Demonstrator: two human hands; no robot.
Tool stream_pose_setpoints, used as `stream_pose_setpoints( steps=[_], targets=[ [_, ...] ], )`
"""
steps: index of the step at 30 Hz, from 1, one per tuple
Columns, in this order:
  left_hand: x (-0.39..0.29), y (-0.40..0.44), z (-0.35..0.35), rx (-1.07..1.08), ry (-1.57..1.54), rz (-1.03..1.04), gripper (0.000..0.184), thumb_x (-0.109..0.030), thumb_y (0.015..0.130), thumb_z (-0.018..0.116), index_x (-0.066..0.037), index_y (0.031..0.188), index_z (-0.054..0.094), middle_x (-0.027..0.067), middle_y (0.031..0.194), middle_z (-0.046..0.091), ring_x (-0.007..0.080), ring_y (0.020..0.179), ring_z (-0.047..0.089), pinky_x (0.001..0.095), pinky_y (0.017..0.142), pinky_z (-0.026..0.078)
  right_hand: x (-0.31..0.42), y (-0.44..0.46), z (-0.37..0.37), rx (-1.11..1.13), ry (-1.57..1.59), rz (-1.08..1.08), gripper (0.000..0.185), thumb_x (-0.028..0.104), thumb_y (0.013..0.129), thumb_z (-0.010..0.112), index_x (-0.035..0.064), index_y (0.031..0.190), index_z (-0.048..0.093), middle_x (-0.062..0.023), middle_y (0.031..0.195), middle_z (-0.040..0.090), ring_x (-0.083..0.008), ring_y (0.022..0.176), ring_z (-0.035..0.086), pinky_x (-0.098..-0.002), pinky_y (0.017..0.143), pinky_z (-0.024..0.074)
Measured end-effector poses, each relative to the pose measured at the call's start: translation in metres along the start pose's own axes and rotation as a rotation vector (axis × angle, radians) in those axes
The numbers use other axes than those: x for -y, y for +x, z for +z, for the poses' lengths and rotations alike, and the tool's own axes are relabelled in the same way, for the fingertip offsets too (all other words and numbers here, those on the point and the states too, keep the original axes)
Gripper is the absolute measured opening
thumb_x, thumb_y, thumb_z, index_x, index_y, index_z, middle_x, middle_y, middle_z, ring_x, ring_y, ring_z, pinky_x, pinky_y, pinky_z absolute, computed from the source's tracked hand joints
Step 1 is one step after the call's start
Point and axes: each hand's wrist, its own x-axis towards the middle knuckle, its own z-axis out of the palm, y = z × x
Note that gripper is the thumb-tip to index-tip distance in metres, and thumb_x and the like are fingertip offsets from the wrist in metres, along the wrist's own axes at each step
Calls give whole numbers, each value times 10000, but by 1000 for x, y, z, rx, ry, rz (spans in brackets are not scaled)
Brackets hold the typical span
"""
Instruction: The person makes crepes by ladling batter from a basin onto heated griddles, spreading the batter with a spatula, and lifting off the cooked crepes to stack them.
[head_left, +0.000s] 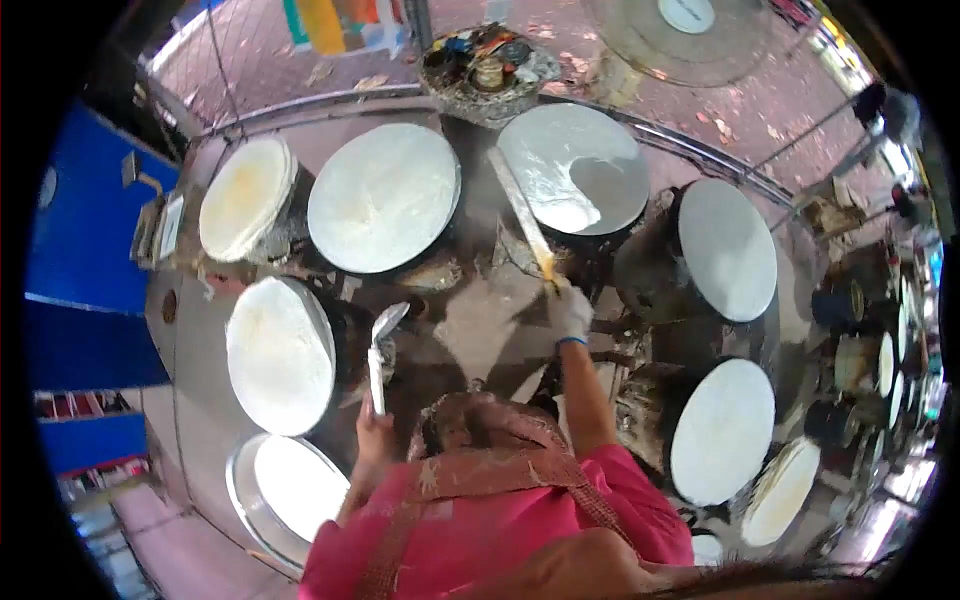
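Observation:
My right hand (571, 312), in a whitish glove with a blue band at the wrist, grips a long flat spatula (523, 215). The spatula's far end reaches the left edge of a round griddle (615, 190), where white batter (545, 170) covers part of the surface and a grey patch shows bare. My left hand (375, 436) is closed round the white-coated handle of a ladle (389, 320), its bowl pointing up and away from me. Left of that hand stands a griddle with a pale round sheet (280, 355). A large basin (240, 490) holds white batter.
Further griddles with pale round surfaces stand at the back left (385, 198), right (728, 250) and lower right (723, 432). Stacks of thin flatbreads (245, 200) lie at the far left and lower right. A cluttered basket (490, 75) sits beyond the metal rail.

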Motion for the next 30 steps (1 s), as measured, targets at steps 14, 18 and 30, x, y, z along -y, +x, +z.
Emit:
stream_pose_setpoints(
  steps=[14, 18, 30],
  targets=[
    [-49, -40, 30, 59, -436, -206, 701, -6, 730, 423, -151, 1377, 195, 15, 526, 370, 90, 372, 350, 221, 311, 289, -50, 7, -61, 8, 185, 107, 384, 431, 831, 511, 129, 1033, 636, -161, 913, 633, -298, 853, 605, -348, 770, 480],
    [-26, -27, 41, 131, -633, -272, 508, -60, 753, 451, -194, 1232, 350, -1, 533, 365, 95, 370, 353, 217, 309, 299, -48, 45, -52, -354, 560, 137, 256, 290, 843, 512, 86, 926, 644, -167, 867, 632, -332, 819, 604, -421, 706, 471],
    [-41, 23, 100, 152, -404, -493, 425, -65, 777, 491, -219, 1159, 389, -12, 602, 376, 85, 408, 335, 191, 328, 278, -74, 102, -79, -194, 433, 148, 200, 271, 815, 552, 98, 853, 646, -153, 820, 631, -329, 769, 596, -400, 660, 478]
  ],
)
